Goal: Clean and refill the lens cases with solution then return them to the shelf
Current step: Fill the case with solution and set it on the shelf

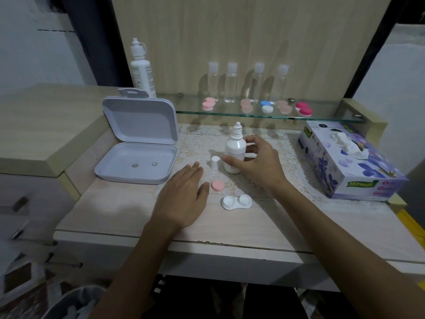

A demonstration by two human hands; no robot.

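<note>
One lens case lies opened on the worktop, just in front of the small solution bottle; its pink cap sits between the two, and the bottle's white cap stands off, just left of it. The right hand curls around the bottle, though whether the grip has closed I cannot tell. The left hand rests flat, released, left of the bottle. Refilling looks about to begin; five cases wait on the glass shelf behind the bottle

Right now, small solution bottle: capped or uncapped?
Uncapped. Small bottle stands with bare nozzle; white cap sits beside it on the mat.
</note>
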